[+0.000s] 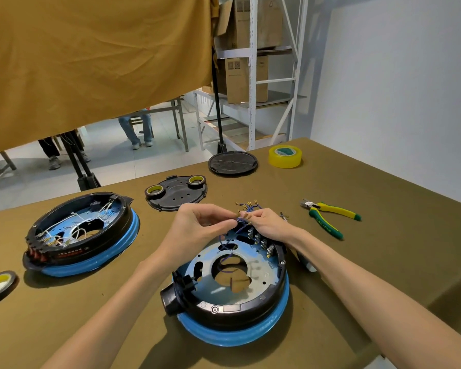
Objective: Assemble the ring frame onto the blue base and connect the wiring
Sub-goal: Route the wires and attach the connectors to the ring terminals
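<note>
blue base (237, 335) – ring frame (240, 304) seated | left hand (194, 227), right hand (270, 225) – both pinching wires (246, 209)

Blue base (234, 334), seemingly purple wires (246, 209)

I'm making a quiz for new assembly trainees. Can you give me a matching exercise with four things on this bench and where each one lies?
Things:
1. pliers
2. yellow tape roll
3. wired unit
4. blue wire bundle

Places:
A. far edge of the table
B. pinched between both hands
C. right of the hands
D. left of the hands

Pairs: 1-C, 2-A, 3-D, 4-B
</note>
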Demonstrator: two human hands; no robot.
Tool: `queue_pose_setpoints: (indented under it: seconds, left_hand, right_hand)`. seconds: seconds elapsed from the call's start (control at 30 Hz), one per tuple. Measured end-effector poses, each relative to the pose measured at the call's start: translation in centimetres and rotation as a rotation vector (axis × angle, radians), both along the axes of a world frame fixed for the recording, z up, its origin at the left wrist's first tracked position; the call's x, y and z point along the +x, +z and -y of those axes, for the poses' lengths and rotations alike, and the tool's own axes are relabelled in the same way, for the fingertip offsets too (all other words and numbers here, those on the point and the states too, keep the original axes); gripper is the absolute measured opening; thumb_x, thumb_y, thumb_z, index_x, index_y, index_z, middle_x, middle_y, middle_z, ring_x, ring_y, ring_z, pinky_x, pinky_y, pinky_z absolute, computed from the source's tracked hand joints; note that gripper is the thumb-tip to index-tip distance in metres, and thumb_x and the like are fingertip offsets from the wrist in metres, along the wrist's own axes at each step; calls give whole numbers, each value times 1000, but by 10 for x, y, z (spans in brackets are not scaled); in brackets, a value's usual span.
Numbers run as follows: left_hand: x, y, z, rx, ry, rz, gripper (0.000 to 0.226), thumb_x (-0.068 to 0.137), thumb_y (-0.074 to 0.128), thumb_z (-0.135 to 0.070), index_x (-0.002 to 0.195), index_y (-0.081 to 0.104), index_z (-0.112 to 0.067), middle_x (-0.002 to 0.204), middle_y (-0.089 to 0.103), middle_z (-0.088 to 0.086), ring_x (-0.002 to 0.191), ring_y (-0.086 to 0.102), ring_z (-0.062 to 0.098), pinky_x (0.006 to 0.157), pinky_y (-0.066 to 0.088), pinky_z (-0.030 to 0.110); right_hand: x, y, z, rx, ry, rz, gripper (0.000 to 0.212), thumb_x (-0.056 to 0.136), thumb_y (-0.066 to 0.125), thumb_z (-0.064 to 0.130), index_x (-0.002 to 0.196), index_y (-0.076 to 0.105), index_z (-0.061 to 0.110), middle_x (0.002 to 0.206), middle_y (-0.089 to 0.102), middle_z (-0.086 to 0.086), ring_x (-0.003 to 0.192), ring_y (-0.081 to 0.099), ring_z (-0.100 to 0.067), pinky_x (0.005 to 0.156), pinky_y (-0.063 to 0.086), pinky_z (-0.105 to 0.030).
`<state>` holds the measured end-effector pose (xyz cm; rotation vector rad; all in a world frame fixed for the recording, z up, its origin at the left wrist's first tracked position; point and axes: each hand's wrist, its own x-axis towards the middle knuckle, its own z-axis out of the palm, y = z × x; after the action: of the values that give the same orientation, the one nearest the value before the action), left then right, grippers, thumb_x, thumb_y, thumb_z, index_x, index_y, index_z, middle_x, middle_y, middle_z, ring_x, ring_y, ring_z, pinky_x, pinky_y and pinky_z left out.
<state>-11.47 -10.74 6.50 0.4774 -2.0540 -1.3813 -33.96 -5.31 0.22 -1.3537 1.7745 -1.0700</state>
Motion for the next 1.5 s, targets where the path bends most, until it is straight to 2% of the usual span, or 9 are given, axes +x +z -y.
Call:
queue_pose_setpoints:
  seconds: [0.07, 0.13, 0.33, 0.47, 0.6, 0.83, 1.13, 1.33, 1.5]
  left_hand:
    - [-1, 5, -1, 54, -8, -12, 13, 88, 77, -6, 97, 81, -15, 87, 80, 7, 73, 75, 20, 67, 62, 25]
    - [-3, 9, -3, 111, -6, -8, 13, 91, 74, -6, 98, 80, -14, 88, 80, 7, 77, 76, 19, 68, 62, 24]
    - [-4, 21, 3, 348, 26, -53, 14, 96, 67, -8, 106, 74, -2, 84, 74, 10, 75, 68, 16, 68, 62, 29]
    - [4, 37, 12, 511, 22, -63, 25, 86, 70, -24, 105, 78, -10, 96, 76, 1, 76, 68, 8, 55, 56, 22]
    - [9, 41, 22, 418, -22, 241, 16, 96, 68, -19, 103, 80, -10, 103, 79, 4, 63, 59, 4, 47, 45, 17]
    - [-20, -8, 15, 206, -35, 676, 13, 99, 68, -19, 99, 79, -12, 87, 79, 0, 60, 59, 4, 61, 57, 21]
    - [-47, -33, 15, 337, 53, 684, 17, 98, 69, -20, 103, 72, -4, 83, 78, 4, 58, 67, 6, 59, 61, 26]
    - [-58, -43, 15, -81, 116, 743, 15, 94, 72, -30, 80, 75, -25, 70, 66, -6, 66, 58, 8, 59, 49, 23]
    - [-61, -53, 12, -219, 198, 719, 15, 95, 70, -35, 91, 78, -24, 73, 67, -6, 65, 58, 11, 61, 47, 26]
  right_hand:
    - [0, 0, 1, 7, -18, -1, 55, 108, 49, 20, 53, 56, 17, 45, 34, 11, 42, 27, -5, 51, 25, -22]
    - [2, 0, 1, 5, -30, 6, 50, 108, 50, 24, 59, 45, 18, 46, 31, 8, 42, 24, -7, 48, 26, -18]
    - [2, -1, -1, 9, -28, 15, 60, 107, 51, 38, 49, 48, 25, 42, 26, 14, 38, 23, -5, 43, 24, -16]
    - [-1, -3, 0, 47, -23, 5, 61, 108, 47, 40, 73, 55, -9, 37, 39, 19, 40, 45, 8, 50, 35, -4]
    - [-2, -4, 0, 31, -32, 6, 57, 107, 49, 42, 69, 51, 0, 40, 29, 17, 37, 39, 2, 48, 32, -4]
    - [2, -3, -1, 9, -64, -38, 54, 105, 51, 47, 60, 31, 24, 48, 22, 12, 44, 23, -8, 46, 26, -14]
    - [1, -6, 0, 24, -74, -27, 51, 104, 51, 49, 65, 40, 19, 52, 24, 10, 52, 26, -14, 51, 28, -22]
    - [2, -2, -1, 22, -61, -15, 39, 105, 50, 49, 86, 59, 16, 55, 25, 7, 53, 27, -12, 53, 26, -26]
    - [3, -2, -2, 20, -61, 3, 55, 106, 50, 46, 88, 65, -4, 59, 31, -2, 51, 28, -10, 51, 25, -25]
